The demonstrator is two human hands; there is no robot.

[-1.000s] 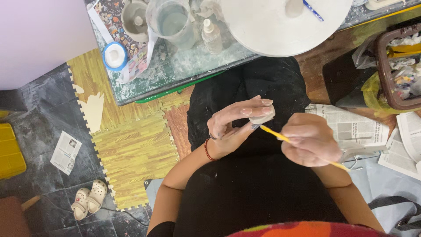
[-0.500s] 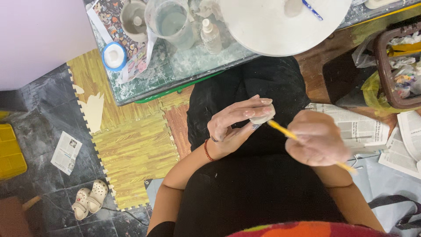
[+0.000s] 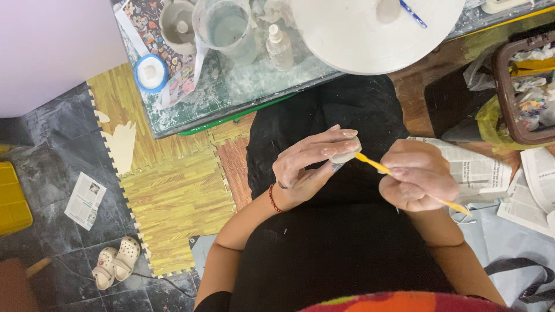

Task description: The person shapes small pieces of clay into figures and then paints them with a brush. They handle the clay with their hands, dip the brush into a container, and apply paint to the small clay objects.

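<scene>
Room: hands are working over the lap, below the desk (image 3: 243,92) edge; open space is lying all around them
Clay piece (image 3: 346,155): left hand (image 3: 309,164) is pinching it in a closed grip
Yellow tool (image 3: 404,182): right hand (image 3: 419,176) is holding it in a tight grip; its long axis is slanting up-left, tip touching the clay

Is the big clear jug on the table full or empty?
Partly full. The jug stands upright on the table, and from above cloudy grey water shows inside it, with bare clear wall above the water.

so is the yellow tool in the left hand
No, the right hand holds the yellow tool, its tip against the small clay piece pinched in the left hand.
</scene>
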